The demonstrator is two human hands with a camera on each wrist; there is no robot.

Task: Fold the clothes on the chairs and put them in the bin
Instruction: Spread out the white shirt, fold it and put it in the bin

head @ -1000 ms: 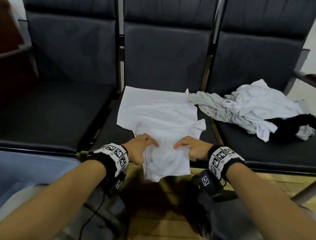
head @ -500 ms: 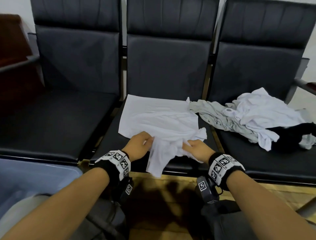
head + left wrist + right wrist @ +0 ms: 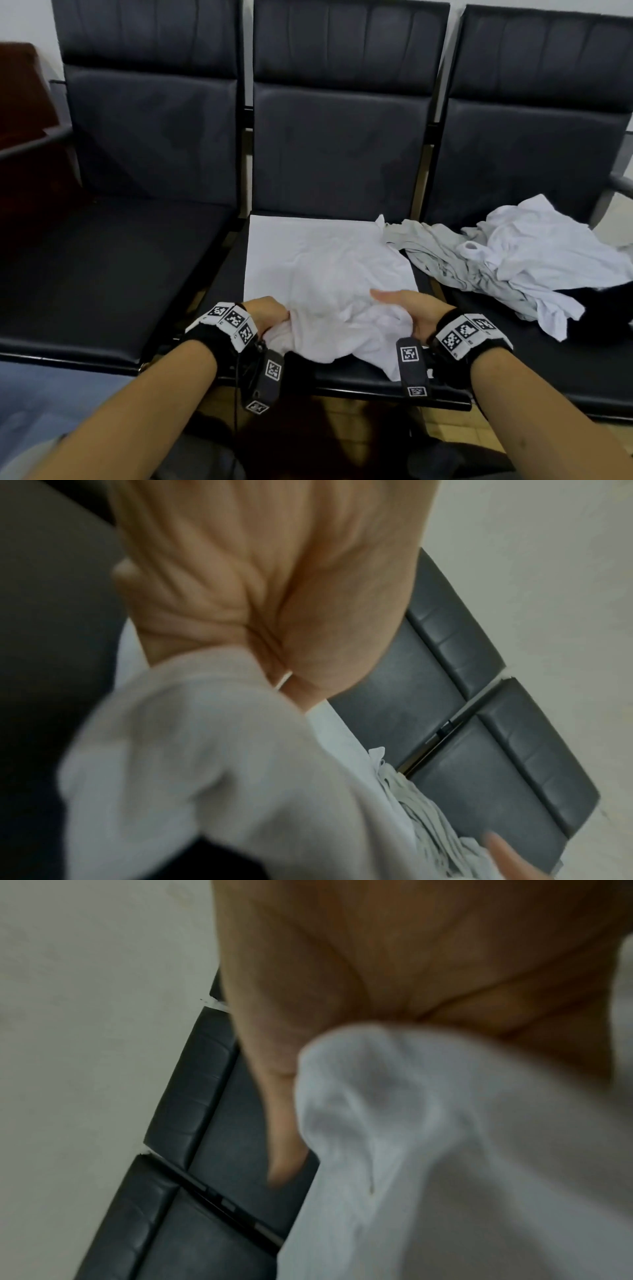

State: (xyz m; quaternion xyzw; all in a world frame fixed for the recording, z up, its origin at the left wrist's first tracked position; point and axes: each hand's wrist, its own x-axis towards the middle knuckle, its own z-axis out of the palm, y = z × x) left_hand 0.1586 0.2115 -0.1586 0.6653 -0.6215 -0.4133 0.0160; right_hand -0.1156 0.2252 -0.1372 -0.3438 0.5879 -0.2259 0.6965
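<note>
While both hands work the near edge of the white shirt (image 3: 322,274), I log the grips first. My left hand (image 3: 269,313) has its fingers curled into a bunched wad of the fabric at the shirt's near left corner; the left wrist view confirms cloth gathered in the palm (image 3: 240,601). My right hand (image 3: 407,308) grips the near right part of the same shirt, thumb lying along the top and the other fingers tucked under the cloth; the right wrist view shows white fabric bunched against the palm (image 3: 394,961).

Shirt lies on the seat of the middle chair (image 3: 342,147). Its far part is flat and smooth, with a straight edge running left to right close to the backrest. Its near part is rumpled and raised between my hands, and a flap of it droops toward the seat's front edge. Long axis runs from backrest toward me, as far as I can judge with the near end bunched.

On the right chair (image 3: 534,144) sits a heap of unfolded clothes (image 3: 513,260): a pale grey piece touching the shirt's far right corner, a white piece on top, something black at the far right. Left chair (image 3: 147,144) stands beside. A blue bin (image 3: 51,397) shows at lower left, partly behind my left forearm.
</note>
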